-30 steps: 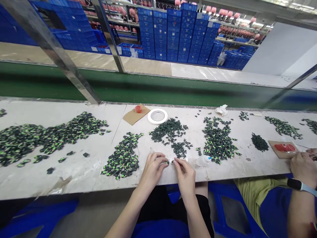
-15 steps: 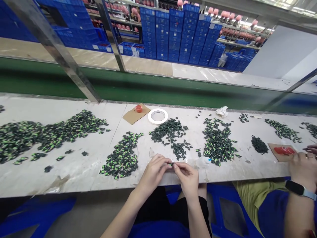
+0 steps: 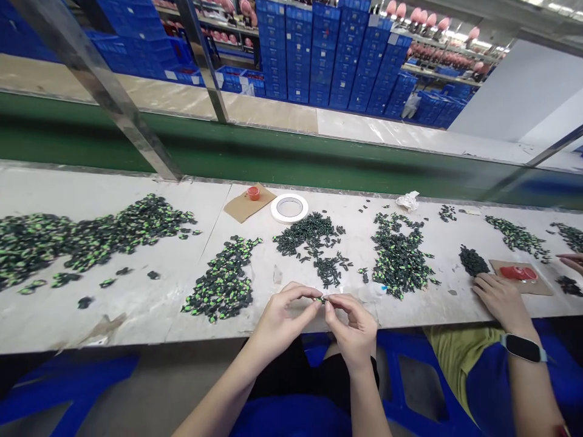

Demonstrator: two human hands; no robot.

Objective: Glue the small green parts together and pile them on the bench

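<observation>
My left hand (image 3: 285, 312) pinches a small dark green and bright-green piece (image 3: 320, 299) between thumb and forefinger, just above the front of the white table. My right hand (image 3: 353, 321) meets it there, its thumb and fingertips closed at the piece's other end; whether it grips a separate part is too small to tell. Beyond the hands lies a pile of small dark green cylindrical parts (image 3: 310, 233). To the left is a heap of black-and-green pieces (image 3: 221, 282), and to the right a similar heap (image 3: 403, 258).
A white tape roll (image 3: 289, 208) and a red tub (image 3: 254, 193) on cardboard (image 3: 241, 209) lie at the back. At right, a co-worker's hand (image 3: 498, 297) reaches to a dark pile (image 3: 473, 261). A larger heap (image 3: 132, 227) spreads at left; a metal post (image 3: 136, 127) rises behind.
My hands stay together at the piece, with the right hand's fingers bent a little differently. The co-worker's watch-wearing hand has moved left to the dark pile. The view has tipped slightly.
</observation>
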